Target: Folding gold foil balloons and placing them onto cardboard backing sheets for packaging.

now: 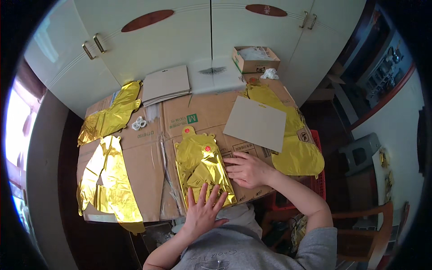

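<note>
In the head view, a flat gold foil balloon (192,155) lies folded into a long rectangle in front of me, with red round marks near its top. My left hand (204,212) presses on its near end, fingers spread, palm down. Along its right edge rests my right hand (248,171), fingers stretched out and touching the foil's side and the cardboard; nothing shows in its grip. To the right, a grey-beige card (256,122) with a small slot lies on top of more gold foil (299,157).
The cardboard-covered table (146,159) also bears gold foil pieces (110,175) at the left, small white rolls (138,123), a stack of cards (166,83), a white crumpled tissue (270,74) and an open box (247,66). White cabinets (180,36) stand behind; a wooden chair (382,225) is at right.
</note>
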The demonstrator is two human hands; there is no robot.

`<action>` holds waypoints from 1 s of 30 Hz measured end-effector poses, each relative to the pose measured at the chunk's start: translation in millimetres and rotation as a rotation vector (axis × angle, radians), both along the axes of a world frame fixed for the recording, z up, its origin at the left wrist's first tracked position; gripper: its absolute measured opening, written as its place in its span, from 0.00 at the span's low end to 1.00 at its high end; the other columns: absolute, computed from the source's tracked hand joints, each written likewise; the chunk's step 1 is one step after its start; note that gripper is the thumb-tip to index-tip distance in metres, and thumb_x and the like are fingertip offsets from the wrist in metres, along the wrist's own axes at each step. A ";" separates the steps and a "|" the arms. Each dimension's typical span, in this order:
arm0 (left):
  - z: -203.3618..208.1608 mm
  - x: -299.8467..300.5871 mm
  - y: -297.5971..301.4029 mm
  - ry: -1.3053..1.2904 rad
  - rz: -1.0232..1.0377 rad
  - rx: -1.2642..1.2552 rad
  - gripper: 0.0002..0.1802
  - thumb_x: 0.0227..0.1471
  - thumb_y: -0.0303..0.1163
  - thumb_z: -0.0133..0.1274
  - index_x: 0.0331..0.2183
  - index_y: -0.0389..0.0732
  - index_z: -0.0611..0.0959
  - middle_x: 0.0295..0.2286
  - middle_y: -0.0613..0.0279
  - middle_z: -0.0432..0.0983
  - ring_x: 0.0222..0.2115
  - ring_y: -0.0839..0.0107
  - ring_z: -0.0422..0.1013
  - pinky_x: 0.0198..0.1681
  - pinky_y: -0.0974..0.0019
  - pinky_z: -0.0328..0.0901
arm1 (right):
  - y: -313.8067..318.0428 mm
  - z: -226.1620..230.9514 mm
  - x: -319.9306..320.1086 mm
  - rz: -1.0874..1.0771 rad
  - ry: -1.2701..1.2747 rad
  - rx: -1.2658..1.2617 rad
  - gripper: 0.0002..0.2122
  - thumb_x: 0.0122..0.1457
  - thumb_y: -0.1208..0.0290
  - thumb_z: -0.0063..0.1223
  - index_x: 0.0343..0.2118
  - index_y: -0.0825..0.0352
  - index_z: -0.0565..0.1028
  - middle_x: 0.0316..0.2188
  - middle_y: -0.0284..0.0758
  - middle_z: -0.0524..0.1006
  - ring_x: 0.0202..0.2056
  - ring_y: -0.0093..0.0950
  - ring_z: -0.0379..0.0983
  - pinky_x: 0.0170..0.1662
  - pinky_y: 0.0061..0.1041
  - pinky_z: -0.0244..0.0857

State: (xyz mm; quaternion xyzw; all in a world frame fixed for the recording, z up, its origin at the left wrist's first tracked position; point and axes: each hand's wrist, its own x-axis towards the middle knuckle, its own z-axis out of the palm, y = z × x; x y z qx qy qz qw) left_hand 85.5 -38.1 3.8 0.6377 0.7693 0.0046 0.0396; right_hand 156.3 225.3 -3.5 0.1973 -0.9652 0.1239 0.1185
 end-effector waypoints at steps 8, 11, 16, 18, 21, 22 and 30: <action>-5.1 -0.1 -1.4 -0.017 0.003 0.031 0.53 0.38 0.69 0.56 0.62 0.57 0.63 0.62 0.57 0.55 0.63 0.45 0.49 0.58 0.23 0.41 | 0.1 -4.5 1.2 -0.013 0.015 -0.015 0.13 0.54 0.68 0.53 0.42 0.63 0.80 0.47 0.29 0.78 0.59 0.30 0.64 0.65 0.44 0.50; -4.0 0.0 -2.2 -0.010 0.005 0.024 0.53 0.38 0.70 0.56 0.62 0.57 0.63 0.62 0.57 0.55 0.63 0.45 0.49 0.58 0.23 0.41 | -0.4 -3.2 1.3 -0.018 0.015 -0.022 0.14 0.54 0.68 0.53 0.43 0.63 0.80 0.47 0.29 0.78 0.59 0.29 0.64 0.66 0.44 0.49; -3.5 0.0 -1.1 -0.006 0.001 0.027 0.53 0.38 0.70 0.55 0.62 0.57 0.64 0.61 0.58 0.56 0.63 0.45 0.49 0.58 0.23 0.41 | 1.2 -5.4 4.5 -0.031 0.012 -0.037 0.14 0.54 0.68 0.52 0.44 0.62 0.80 0.47 0.29 0.78 0.59 0.29 0.64 0.66 0.44 0.48; -4.2 0.2 -1.2 -0.003 0.001 0.029 0.53 0.38 0.70 0.55 0.62 0.57 0.64 0.61 0.58 0.56 0.62 0.46 0.49 0.58 0.23 0.41 | 2.0 -7.4 5.3 -0.040 0.015 -0.028 0.15 0.55 0.68 0.52 0.44 0.63 0.80 0.48 0.30 0.78 0.59 0.29 0.63 0.66 0.45 0.48; -4.0 0.9 -2.1 0.003 0.011 0.026 0.52 0.38 0.70 0.55 0.62 0.57 0.64 0.62 0.58 0.55 0.62 0.46 0.50 0.58 0.23 0.42 | 0.3 -5.4 3.4 -0.025 0.007 -0.018 0.15 0.56 0.67 0.51 0.46 0.63 0.79 0.49 0.31 0.77 0.60 0.30 0.62 0.67 0.45 0.47; -2.9 1.1 -1.9 0.002 0.013 0.019 0.51 0.39 0.70 0.55 0.62 0.57 0.64 0.62 0.59 0.55 0.62 0.47 0.50 0.57 0.23 0.43 | -0.4 -4.1 3.0 -0.028 0.006 -0.005 0.16 0.56 0.66 0.51 0.46 0.63 0.78 0.50 0.31 0.76 0.60 0.30 0.62 0.67 0.44 0.47; -2.9 0.3 -0.2 -0.008 0.005 0.009 0.51 0.40 0.70 0.54 0.62 0.56 0.64 0.62 0.59 0.55 0.63 0.47 0.50 0.57 0.23 0.43 | 0.5 -7.0 1.4 -0.119 0.034 0.046 0.17 0.57 0.65 0.51 0.48 0.64 0.77 0.51 0.32 0.75 0.59 0.31 0.63 0.66 0.43 0.48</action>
